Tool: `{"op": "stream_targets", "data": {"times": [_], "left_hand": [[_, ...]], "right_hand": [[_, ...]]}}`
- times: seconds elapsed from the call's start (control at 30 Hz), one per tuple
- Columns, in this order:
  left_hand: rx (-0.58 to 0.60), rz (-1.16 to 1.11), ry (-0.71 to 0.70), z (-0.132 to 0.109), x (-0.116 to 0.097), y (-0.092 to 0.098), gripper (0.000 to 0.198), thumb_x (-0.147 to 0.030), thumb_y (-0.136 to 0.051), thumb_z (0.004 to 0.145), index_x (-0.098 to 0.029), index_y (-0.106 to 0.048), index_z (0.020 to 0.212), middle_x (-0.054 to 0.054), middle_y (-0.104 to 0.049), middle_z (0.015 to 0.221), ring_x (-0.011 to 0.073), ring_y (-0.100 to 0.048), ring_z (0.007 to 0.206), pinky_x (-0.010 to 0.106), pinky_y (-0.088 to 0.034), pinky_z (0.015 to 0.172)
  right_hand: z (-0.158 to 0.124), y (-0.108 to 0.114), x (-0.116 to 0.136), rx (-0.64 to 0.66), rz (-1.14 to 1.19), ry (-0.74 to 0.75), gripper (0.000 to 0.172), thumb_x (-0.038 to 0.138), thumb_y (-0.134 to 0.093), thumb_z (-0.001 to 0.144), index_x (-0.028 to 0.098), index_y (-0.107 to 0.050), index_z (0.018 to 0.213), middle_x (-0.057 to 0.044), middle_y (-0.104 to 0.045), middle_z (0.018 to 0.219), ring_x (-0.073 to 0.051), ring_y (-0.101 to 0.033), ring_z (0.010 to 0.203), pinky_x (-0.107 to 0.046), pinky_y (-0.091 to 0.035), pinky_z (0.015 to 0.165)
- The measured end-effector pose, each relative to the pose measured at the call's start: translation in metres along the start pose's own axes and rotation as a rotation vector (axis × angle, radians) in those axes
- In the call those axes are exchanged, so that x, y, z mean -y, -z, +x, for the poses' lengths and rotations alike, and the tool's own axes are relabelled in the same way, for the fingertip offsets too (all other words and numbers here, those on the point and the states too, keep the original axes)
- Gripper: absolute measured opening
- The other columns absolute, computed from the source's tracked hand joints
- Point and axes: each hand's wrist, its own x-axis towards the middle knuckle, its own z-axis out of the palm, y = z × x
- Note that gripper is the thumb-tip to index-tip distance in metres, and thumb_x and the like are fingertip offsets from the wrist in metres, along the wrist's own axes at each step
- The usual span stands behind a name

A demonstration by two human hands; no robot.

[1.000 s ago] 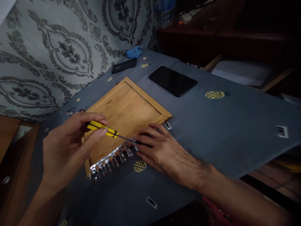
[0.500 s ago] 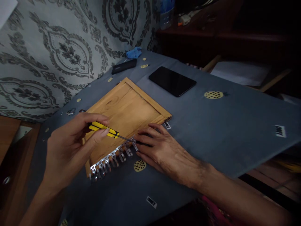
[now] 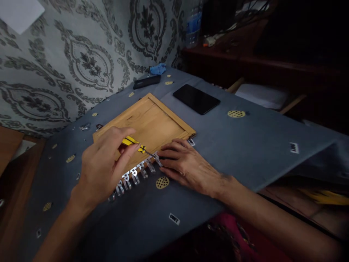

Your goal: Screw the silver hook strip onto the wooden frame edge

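My left hand (image 3: 102, 165) grips a screwdriver (image 3: 132, 142) by its yellow and black handle. The thin shaft slants down to the right, its tip at the right end of a metal hook rail (image 3: 134, 173). That rail, with several silver hooks, lies along the near edge of a framed wooden board (image 3: 156, 122). My right hand (image 3: 192, 169) rests at the same end, fingertips closed against the last hook and the board's edge. Its fingers hide part of the rail's end, and my left hand covers the board's left corner.
A black phone (image 3: 196, 99) lies beyond the board on the grey tablecloth (image 3: 207, 145). Farther back are a dark case-like object (image 3: 147, 82) and a crumpled blue item (image 3: 158, 68). Small metal pieces (image 3: 85, 126) sit left of the board. A plastic bottle (image 3: 193, 27) stands behind.
The view has shifted slightly. My left hand has moved right, closer to the rail, and has turned with the screwdriver. The tip stays at the rail's right end, and my right hand keeps its place.
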Motion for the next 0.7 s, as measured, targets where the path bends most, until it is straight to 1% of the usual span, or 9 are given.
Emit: {"op": "stream_targets", "data": {"times": [0.17, 0.23, 0.33, 0.57, 0.7], "left_hand": [[-0.051, -0.060, -0.046, -0.010, -0.007, -0.001, 0.018, -0.013, -0.055, 0.097, -0.021, -0.057, 0.113, 0.001, -0.070, 0.092, 0.0148, -0.069, 0.084, 0.025, -0.057, 0.076], [-0.047, -0.098, -0.044, -0.014, -0.006, -0.002, 0.017, -0.014, -0.053, 0.098, -0.020, -0.057, 0.112, 0.002, -0.070, 0.094, 0.0157, -0.069, 0.086, 0.027, -0.057, 0.076], [-0.046, -0.141, -0.042, -0.019, -0.002, -0.004, 0.017, -0.014, -0.051, 0.098, -0.019, -0.057, 0.114, 0.004, -0.070, 0.097, 0.0172, -0.070, 0.089, 0.029, -0.059, 0.078], [-0.087, -0.157, 0.043, -0.027, 0.000, -0.011, 0.025, -0.013, -0.056, 0.096, -0.019, -0.049, 0.119, 0.005, -0.069, 0.108, 0.0200, -0.070, 0.099, 0.032, -0.059, 0.083], [-0.102, -0.155, 0.066, -0.030, 0.001, -0.015, 0.026, -0.014, -0.058, 0.095, -0.020, -0.049, 0.118, 0.004, -0.069, 0.106, 0.0201, -0.070, 0.098, 0.032, -0.059, 0.081]], "right_hand": [[0.001, 0.001, -0.002, 0.020, -0.034, 0.036, 0.022, 0.029, -0.053, 0.102, 0.021, -0.072, 0.110, -0.006, -0.074, 0.114, -0.024, -0.060, 0.115, -0.049, -0.040, 0.105], [0.001, 0.001, -0.003, 0.016, -0.058, 0.058, 0.023, 0.030, -0.053, 0.102, 0.020, -0.073, 0.109, -0.007, -0.073, 0.117, -0.024, -0.060, 0.115, -0.048, -0.043, 0.101], [0.001, 0.000, -0.004, -0.004, -0.080, 0.084, 0.023, 0.030, -0.053, 0.102, 0.019, -0.073, 0.106, -0.008, -0.074, 0.115, -0.024, -0.062, 0.113, -0.048, -0.046, 0.098], [0.002, -0.001, -0.005, -0.005, -0.097, 0.100, 0.022, 0.029, -0.056, 0.101, 0.019, -0.074, 0.108, -0.009, -0.074, 0.115, -0.025, -0.063, 0.110, -0.048, -0.049, 0.094], [0.002, -0.002, -0.004, -0.002, -0.120, 0.093, 0.021, 0.028, -0.057, 0.100, 0.018, -0.075, 0.105, -0.010, -0.075, 0.114, -0.025, -0.063, 0.110, -0.048, -0.050, 0.092]]}}
